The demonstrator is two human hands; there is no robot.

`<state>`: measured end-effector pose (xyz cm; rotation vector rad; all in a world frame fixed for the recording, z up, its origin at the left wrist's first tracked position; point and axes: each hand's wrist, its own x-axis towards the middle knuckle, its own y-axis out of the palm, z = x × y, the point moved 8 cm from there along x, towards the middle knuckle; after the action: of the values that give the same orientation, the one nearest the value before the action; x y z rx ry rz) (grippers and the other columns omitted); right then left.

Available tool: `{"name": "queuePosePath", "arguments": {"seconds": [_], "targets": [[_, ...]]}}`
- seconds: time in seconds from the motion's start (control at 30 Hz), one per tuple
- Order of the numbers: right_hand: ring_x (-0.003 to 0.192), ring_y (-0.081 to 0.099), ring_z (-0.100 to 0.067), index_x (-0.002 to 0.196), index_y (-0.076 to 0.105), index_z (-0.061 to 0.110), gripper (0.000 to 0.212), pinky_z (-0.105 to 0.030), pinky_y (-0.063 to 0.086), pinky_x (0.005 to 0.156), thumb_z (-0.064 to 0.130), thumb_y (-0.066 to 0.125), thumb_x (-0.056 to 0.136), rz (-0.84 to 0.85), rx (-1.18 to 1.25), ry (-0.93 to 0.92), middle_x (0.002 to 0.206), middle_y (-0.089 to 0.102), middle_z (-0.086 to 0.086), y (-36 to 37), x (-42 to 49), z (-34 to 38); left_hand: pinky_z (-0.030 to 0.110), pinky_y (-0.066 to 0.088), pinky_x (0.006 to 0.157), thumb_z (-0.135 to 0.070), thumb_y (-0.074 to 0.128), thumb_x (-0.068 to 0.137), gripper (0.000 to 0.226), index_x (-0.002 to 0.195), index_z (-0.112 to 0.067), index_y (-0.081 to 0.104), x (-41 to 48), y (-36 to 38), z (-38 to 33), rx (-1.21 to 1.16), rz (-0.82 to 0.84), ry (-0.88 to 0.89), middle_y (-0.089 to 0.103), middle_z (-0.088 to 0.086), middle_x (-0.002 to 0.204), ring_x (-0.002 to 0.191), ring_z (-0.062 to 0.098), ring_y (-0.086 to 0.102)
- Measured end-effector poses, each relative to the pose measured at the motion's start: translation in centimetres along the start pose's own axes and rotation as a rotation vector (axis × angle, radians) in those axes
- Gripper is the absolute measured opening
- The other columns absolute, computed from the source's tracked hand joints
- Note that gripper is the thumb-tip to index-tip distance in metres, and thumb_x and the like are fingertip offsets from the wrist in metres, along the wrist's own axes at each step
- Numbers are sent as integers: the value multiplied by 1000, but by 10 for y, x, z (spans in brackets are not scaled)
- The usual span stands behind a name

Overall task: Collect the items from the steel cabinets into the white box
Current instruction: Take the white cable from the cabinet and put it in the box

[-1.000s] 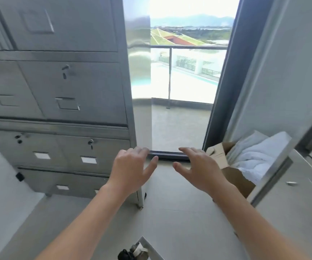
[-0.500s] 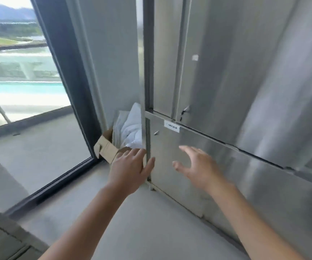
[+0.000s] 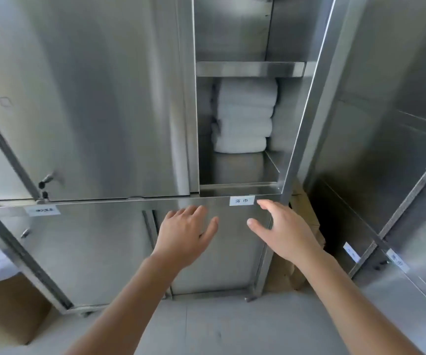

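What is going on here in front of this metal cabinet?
A person faces a steel cabinet with both hands raised and empty. The left hand and the right hand are open, in front of the closed lower doors, just below a small label. The upper right compartment is open and holds a stack of folded white towels. Neither hand touches them yet.

On my feed I see the left forearm (image 3: 130, 303) and the right forearm (image 3: 348, 298), both bare down to the frame's lower edge. The left grip (image 3: 186, 234) and right grip (image 3: 283, 231) are bare too, and the right thumb (image 3: 254, 225) shows a short nail.
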<state>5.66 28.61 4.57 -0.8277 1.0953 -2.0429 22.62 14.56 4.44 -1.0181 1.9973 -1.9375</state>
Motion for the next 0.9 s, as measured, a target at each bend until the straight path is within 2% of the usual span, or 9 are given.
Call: {"name": "queuePosePath", "arguments": {"seconds": [0.07, 0.2, 0.4, 0.5, 0.67, 0.8, 0.9], "targets": [[137, 48, -12, 150, 46, 30, 66, -33, 43, 103, 65, 51, 93, -16, 0, 43, 147, 55, 12, -15, -9, -27, 34, 41, 87, -62, 15, 93, 61, 112, -23, 58, 7, 13, -28, -9, 13, 29, 66, -6, 106, 97, 21, 63], [136, 49, -12, 149, 48, 30, 65, -34, 44, 101, 64, 52, 93, -46, 18, 75, 146, 55, 13, -30, -15, -52, 33, 40, 84, -61, 18, 93, 57, 108, -24, 58, 18, 22, -53, 17, 27, 62, 65, -6, 102, 93, 22, 62], [136, 48, -10, 148, 49, 29, 62, -30, 42, 102, 61, 54, 95, -74, 45, 64, 146, 56, 13, -23, 5, -44, 35, 43, 88, -56, 32, 98, 47, 117, -24, 60, 38, 8, -28, -33, -29, 73, 67, -6, 108, 96, 23, 63], [136, 49, -9, 147, 50, 30, 62, -29, 41, 102, 61, 55, 94, -78, 85, 77, 146, 56, 14, -9, 18, -38, 34, 42, 89, -56, 32, 99, 46, 119, -25, 60, 51, 14, -14, -25, -23, 83, 67, -6, 107, 98, 22, 63], [134, 50, -8, 146, 50, 31, 62, -29, 42, 101, 62, 55, 93, -46, 108, 120, 144, 57, 15, 24, 39, -51, 35, 42, 90, -57, 30, 98, 48, 114, -23, 59, 72, 55, -7, -32, 53, 92, 67, -6, 109, 100, 22, 62], [135, 50, -8, 147, 49, 33, 64, -31, 44, 100, 64, 54, 92, 25, 117, 187, 145, 56, 16, 53, 54, -83, 34, 42, 85, -58, 30, 97, 47, 108, -22, 59, 86, 99, -9, -46, 111, 94, 65, -5, 98, 90, 22, 62], [134, 51, -8, 145, 51, 32, 62, -31, 44, 99, 63, 56, 91, 70, 140, 225, 143, 58, 14, 77, 72, -117, 34, 43, 85, -58, 32, 98, 45, 112, -24, 59, 102, 135, -8, -65, 154, 69, 66, -6, 98, 88, 22, 62]]}}
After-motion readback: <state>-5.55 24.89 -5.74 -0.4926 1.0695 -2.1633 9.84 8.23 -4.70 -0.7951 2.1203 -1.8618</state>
